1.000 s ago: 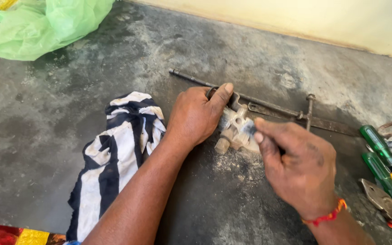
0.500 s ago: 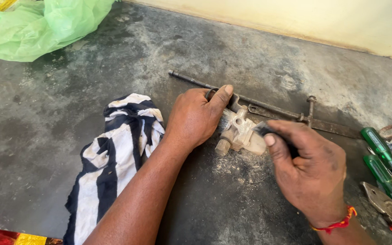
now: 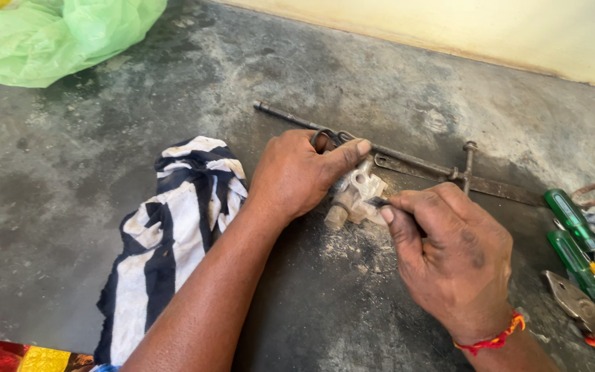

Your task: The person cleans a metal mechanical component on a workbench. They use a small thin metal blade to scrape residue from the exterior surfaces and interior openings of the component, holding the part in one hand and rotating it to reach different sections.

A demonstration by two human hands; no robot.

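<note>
A small pale metal fitting point(image 3: 355, 195), dusty and with a short round stub at its lower left, lies on the dark concrete floor. My left hand point(image 3: 297, 176) presses down on it from the left, thumb stretched over its top. My right hand point(image 3: 445, 248) pinches a thin dark tool point(image 3: 376, 202) whose tip touches the fitting's right side. Pale dust and grit point(image 3: 356, 251) lie on the floor just below the fitting.
A long rusty metal rod with a cross pin point(image 3: 442, 169) lies behind the hands. A black-and-white striped cloth point(image 3: 166, 234) is at left, a green plastic bag point(image 3: 56, 34) at top left. Green-handled screwdrivers point(image 3: 576, 231) and pliers point(image 3: 580, 303) lie at right.
My right hand has moved left and up, bringing the tool tip back against the fitting. The left thumb has shifted right across the fitting's top.
</note>
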